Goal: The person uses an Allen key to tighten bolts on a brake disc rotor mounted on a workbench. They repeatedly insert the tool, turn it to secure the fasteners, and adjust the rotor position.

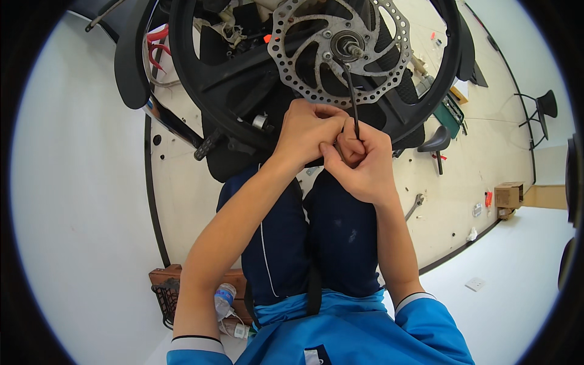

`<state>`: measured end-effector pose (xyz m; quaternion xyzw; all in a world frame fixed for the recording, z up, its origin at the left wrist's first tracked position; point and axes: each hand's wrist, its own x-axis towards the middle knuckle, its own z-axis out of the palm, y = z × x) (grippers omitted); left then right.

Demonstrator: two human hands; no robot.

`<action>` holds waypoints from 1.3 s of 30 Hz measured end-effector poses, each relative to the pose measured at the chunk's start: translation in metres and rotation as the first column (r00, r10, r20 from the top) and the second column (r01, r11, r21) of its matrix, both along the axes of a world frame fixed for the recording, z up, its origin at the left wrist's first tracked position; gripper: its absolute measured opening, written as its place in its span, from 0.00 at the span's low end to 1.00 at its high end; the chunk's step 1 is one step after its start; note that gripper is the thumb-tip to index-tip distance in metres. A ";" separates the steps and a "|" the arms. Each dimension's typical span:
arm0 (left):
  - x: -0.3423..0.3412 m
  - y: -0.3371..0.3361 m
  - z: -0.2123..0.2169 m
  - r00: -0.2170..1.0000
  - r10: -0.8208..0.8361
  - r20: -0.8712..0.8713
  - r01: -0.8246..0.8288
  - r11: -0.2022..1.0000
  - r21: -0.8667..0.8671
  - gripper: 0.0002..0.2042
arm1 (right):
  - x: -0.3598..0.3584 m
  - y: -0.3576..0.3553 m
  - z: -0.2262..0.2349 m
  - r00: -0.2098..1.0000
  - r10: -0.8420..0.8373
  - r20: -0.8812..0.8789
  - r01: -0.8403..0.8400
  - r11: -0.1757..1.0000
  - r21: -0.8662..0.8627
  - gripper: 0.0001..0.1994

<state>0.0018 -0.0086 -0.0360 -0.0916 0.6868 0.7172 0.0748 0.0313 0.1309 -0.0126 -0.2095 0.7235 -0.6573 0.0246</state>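
A wheel (214, 91) with black spokes lies in front of me, and a silver brake disc (294, 81) full of holes is fixed around its hub (349, 46). My right hand (365, 159) is closed round the lower end of a thin black hex key (353, 100), whose upper end reaches the disc's bolts beside the hub. Pressed against the right hand's fingers is my left hand (310, 135), its own fingers curled just below the disc's edge. What the left fingers pinch, if anything, is hidden.
Red-handled pliers (159, 45) are at the upper left. On the floor to the right lie an adjustable wrench (415, 207), a bike saddle (434, 141) and a green tool case (449, 115). A cardboard box (508, 196) stands farther right; a plastic bottle (224, 298) is at the lower left.
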 end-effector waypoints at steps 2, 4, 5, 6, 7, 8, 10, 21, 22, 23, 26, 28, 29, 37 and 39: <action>0.002 -0.001 0.007 1.000 -0.018 0.019 0.018 1.000 0.015 0.14 | 0.000 -0.001 0.000 1.000 -0.004 0.016 0.004 1.000 0.006 0.23; 0.002 -0.002 -0.001 1.000 -0.002 0.000 0.002 1.000 0.030 0.15 | 0.001 -0.004 0.001 1.000 -0.001 -0.008 0.001 1.000 0.030 0.23; 0.001 -0.001 -0.003 1.000 0.003 -0.010 -0.002 0.999 0.039 0.15 | 0.001 -0.003 0.000 1.000 -0.003 -0.020 0.004 0.999 0.044 0.23; 0.000 0.000 -0.005 1.000 -0.002 -0.018 0.002 0.999 0.041 0.15 | 0.001 -0.003 -0.001 1.000 -0.013 -0.026 0.014 0.998 0.057 0.22; 0.000 0.000 -0.007 1.000 -0.006 -0.026 0.007 0.999 0.043 0.14 | 0.001 -0.003 -0.003 0.999 -0.022 -0.031 0.024 0.997 0.071 0.21; 0.000 0.001 -0.005 0.999 -0.012 -0.036 0.014 0.999 0.044 0.14 | 0.001 -0.002 -0.003 0.999 -0.034 -0.038 0.037 0.996 0.083 0.21; 0.001 0.005 0.000 1.000 0.003 -0.014 -0.003 1.000 0.000 0.13 | -0.003 -0.001 -0.003 0.996 -0.085 -0.029 0.087 0.991 0.097 0.21; 0.003 0.004 0.005 1.000 -0.020 0.014 0.021 0.999 -0.039 0.12 | -0.001 0.002 0.000 0.998 -0.010 0.057 0.008 0.999 0.031 0.23; 0.004 0.003 0.003 1.000 -0.022 -0.003 0.022 0.999 -0.039 0.11 | -0.001 0.002 0.000 0.997 -0.009 0.073 0.006 0.999 0.032 0.23; 0.004 0.003 0.002 0.999 -0.023 -0.023 0.022 0.999 -0.039 0.11 | -0.002 0.002 0.001 0.996 -0.006 0.087 0.003 0.999 0.033 0.23; 0.004 0.005 -0.002 0.999 -0.016 -0.048 0.012 0.996 -0.084 0.11 | -0.001 0.003 -0.002 0.997 0.009 0.077 -0.010 1.000 0.016 0.22; 0.002 0.004 -0.003 0.999 -0.014 -0.050 0.012 0.998 -0.055 0.12 | -0.001 0.002 -0.001 0.999 0.003 0.049 -0.005 0.998 0.055 0.22; 0.002 0.003 -0.004 0.998 -0.013 -0.053 0.011 0.999 -0.041 0.12 | -0.001 0.001 0.000 0.999 0.000 0.033 -0.003 0.997 0.074 0.22; 0.032 0.001 0.015 0.973 -0.091 -0.214 0.029 0.961 -0.274 0.07 | 0.014 0.021 -0.001 0.991 -0.018 0.131 0.048 0.973 -0.227 0.20; 0.057 -0.001 0.030 0.900 -0.135 -0.415 -0.039 0.922 -0.386 0.05 | 0.028 0.035 -0.006 0.945 0.001 0.326 0.138 0.904 -0.404 0.20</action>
